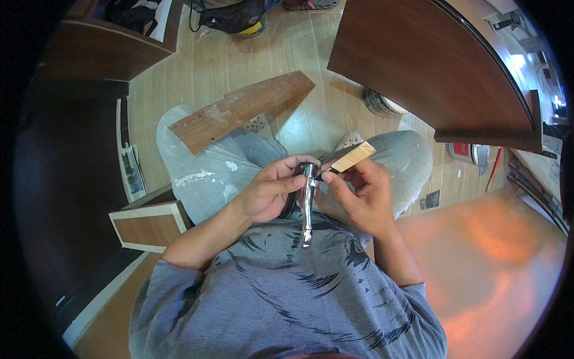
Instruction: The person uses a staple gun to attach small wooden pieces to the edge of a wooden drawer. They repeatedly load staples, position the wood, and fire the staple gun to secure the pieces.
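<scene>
The left hand is gripping a chrome lever near its upper end, the thumb pressing on its left side and the fingers curling behind. The lever is hanging upright between the two hands, running from the fingertips down over the grey shirt. It is gleaming like a mirror, catching bright streaks and dark bands along its length; it is broader at the top, bowing slightly and narrowing below the fingers before ending in a small rounded tip. A black part is showing just beneath the left fingers, though whether it is joined to the lever I cannot tell.

The right hand is pinching a piece between thumb and fingers; it is showing a tan side and a dark side, and is slanting up and away to the right of the lever's head.

Beyond the left fingers, a scuffed brown board is lying across the paint-marked trousers. Farther past the right fingers, a bucket is standing on the floor beside a large dark brown panel.
</scene>
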Motion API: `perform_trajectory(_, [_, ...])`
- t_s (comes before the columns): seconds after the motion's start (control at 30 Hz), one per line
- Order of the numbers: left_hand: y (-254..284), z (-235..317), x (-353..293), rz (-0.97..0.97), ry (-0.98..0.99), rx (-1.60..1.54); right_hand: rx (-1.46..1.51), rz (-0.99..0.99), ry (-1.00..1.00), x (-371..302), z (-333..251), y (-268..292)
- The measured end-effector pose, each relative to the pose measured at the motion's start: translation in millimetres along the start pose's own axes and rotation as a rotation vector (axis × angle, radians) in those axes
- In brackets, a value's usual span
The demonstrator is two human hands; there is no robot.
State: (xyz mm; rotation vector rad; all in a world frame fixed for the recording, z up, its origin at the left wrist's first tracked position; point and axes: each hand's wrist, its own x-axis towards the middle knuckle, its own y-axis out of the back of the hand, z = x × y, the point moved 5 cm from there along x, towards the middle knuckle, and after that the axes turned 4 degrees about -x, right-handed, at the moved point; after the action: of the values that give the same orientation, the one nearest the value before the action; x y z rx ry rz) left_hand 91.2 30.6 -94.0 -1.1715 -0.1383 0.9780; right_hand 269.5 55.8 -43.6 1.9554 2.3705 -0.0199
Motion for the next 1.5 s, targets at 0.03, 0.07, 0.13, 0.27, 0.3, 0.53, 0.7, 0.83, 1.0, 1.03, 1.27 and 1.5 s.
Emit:
perform_trajectory(0.03, [1, 0, 0, 0.004, 0.003, -0.003, -0.012, 0.0, -0.002, 0, 0, 0])
perform_trajectory(0.07, [1, -1, 0, 0.01, 0.0, -0.001, -0.023, 0.0, -0.003, 0, 0, -1])
perform_trajectory(0.13, [3, -1, -1, 0.018, -0.002, -0.001, 0.01, 0.017, -0.017, -1, 1, -1])
perform_trajectory(0.27, [4, -1, -1, -0.002, 0.012, -0.005, 0.026, 0.017, -0.026, -2, 2, -2])
perform_trajectory(0.3, [4, -1, 0, -0.003, 0.011, -0.01, 0.006, 0.013, -0.021, -2, 2, -2])
perform_trajectory(0.53, [6, -3, 1, -0.021, 0.013, -0.018, -0.081, -0.028, 0.002, -1, 4, -2])
perform_trajectory(0.7, [4, -2, 3, 0.02, -0.008, 0.004, -0.029, 0.003, -0.025, -2, 4, -1])
perform_trajectory(0.83, [3, -1, 3, 0.039, -0.026, 0.024, -0.109, 0.008, 0.028, -1, -3, -2])
perform_trajectory(1.0, [6, -2, 3, 0.031, -0.009, 0.009, -0.203, -0.011, 0.081, 0, -9, -1])
perform_trajectory(1.03, [7, -2, 3, 0.024, -0.007, 0.014, -0.219, -0.02, 0.092, 0, -10, -1])
perform_trajectory(1.27, [9, -4, 4, 0.033, 0.005, 0.016, -0.082, -0.061, -0.018, 2, 2, 1])
perform_trajectory(1.5, [9, -5, 6, 0.013, -0.001, 0.037, -0.094, -0.067, -0.042, 2, 2, 4])
